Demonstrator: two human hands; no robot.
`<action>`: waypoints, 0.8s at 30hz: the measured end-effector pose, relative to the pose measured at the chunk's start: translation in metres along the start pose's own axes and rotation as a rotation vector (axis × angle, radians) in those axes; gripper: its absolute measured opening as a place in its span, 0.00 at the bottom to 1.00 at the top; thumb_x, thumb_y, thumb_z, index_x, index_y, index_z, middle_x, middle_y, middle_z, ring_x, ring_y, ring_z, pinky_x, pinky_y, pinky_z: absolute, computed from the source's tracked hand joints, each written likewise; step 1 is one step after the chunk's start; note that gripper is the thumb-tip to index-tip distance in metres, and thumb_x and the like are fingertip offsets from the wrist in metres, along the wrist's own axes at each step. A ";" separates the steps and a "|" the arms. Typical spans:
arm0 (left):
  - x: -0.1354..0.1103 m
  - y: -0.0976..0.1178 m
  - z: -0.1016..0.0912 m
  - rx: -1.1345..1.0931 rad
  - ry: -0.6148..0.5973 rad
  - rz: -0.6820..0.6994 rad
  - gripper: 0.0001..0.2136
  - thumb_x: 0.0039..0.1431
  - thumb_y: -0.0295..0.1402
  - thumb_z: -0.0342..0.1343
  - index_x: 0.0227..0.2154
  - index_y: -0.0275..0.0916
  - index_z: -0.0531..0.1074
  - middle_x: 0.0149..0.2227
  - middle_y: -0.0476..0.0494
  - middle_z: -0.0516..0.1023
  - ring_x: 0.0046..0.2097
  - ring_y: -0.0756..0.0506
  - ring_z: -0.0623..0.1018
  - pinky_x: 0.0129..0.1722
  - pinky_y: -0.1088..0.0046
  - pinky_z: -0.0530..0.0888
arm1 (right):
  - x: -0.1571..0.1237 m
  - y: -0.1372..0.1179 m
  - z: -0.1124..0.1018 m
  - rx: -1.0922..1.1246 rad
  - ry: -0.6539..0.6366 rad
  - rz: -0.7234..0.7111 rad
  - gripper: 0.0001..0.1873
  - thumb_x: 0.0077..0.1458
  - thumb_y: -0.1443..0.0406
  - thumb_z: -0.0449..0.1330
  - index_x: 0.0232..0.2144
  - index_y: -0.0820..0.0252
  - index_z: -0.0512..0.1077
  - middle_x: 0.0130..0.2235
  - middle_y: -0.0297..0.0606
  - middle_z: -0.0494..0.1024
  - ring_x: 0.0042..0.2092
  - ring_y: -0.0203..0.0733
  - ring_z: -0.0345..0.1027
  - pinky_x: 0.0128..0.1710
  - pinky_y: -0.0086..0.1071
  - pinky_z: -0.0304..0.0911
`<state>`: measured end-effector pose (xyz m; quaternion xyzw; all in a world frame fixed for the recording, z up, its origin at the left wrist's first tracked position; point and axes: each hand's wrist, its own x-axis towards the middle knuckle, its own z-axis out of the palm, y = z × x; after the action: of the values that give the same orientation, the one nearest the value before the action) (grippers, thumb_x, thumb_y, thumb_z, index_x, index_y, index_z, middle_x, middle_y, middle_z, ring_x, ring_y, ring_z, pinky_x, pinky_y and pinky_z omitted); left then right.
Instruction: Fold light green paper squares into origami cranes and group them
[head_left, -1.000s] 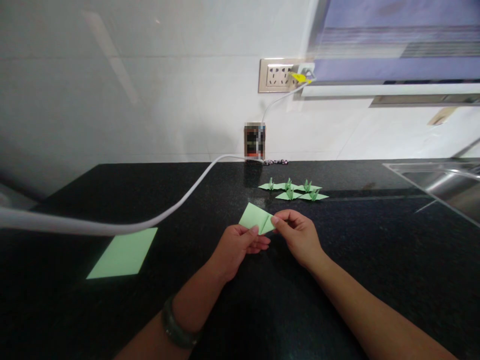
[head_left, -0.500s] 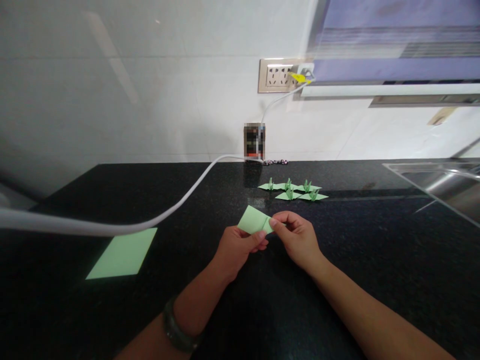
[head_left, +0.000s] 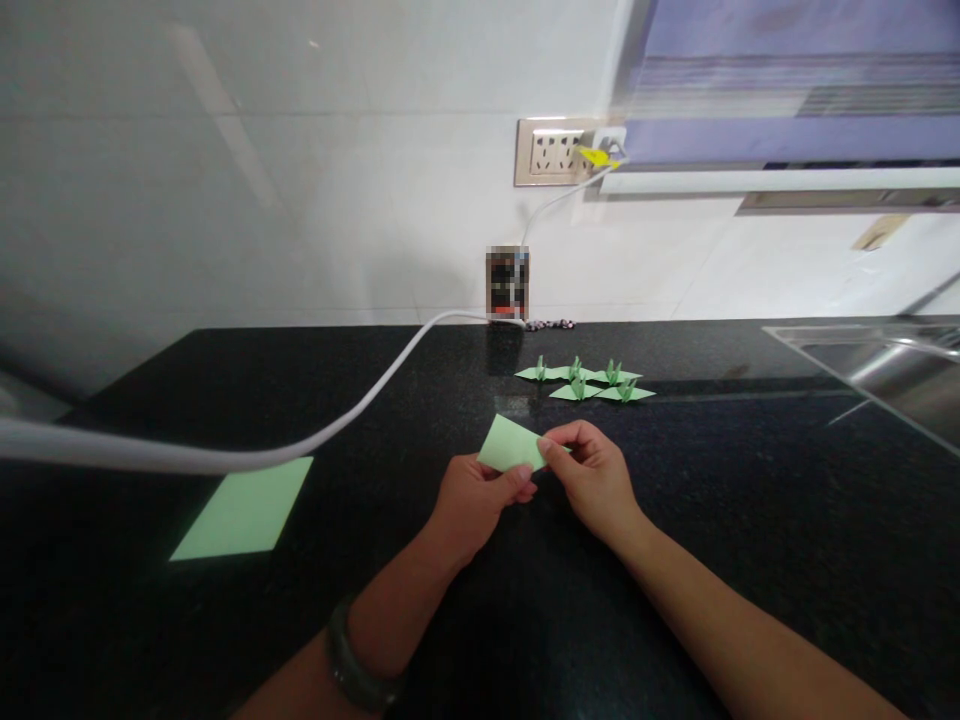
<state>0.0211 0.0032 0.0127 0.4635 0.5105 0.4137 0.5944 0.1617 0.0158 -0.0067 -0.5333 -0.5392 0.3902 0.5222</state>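
Note:
A folded piece of light green paper [head_left: 510,443] is held above the dark countertop between both hands. My left hand [head_left: 480,497] pinches its lower edge, thumb on top and fingers beneath. My right hand [head_left: 592,472] grips the right corner between thumb and forefinger. Just beyond the hands stand several green origami cranes [head_left: 578,388] in two rows, wings spread. A flat green sheet of paper [head_left: 244,510] lies on the counter to the left, its far edge partly covered from view by a cable.
A thick white cable [head_left: 360,405] crosses the left side towards a phone-like object [head_left: 508,285], pixelated, leaning on the wall. A beaded strand [head_left: 551,324] lies beside it. The wall socket [head_left: 555,152] holds a plug. A metal sink [head_left: 915,385] is set in at the right.
The raised fold near the right end of the held paper now lies flat, and its surface looks smooth. Both hands stay nearly in place.

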 end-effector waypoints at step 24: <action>0.001 -0.004 -0.005 0.154 -0.007 0.099 0.15 0.47 0.41 0.54 0.23 0.31 0.75 0.23 0.40 0.77 0.26 0.46 0.75 0.29 0.73 0.69 | -0.001 -0.011 -0.002 0.176 -0.167 0.099 0.12 0.46 0.59 0.58 0.25 0.64 0.69 0.23 0.34 0.70 0.22 0.31 0.60 0.23 0.27 0.58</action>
<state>0.0167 0.0039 0.0084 0.5339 0.5152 0.4005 0.5377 0.1614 0.0136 0.0038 -0.4769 -0.5173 0.5045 0.5004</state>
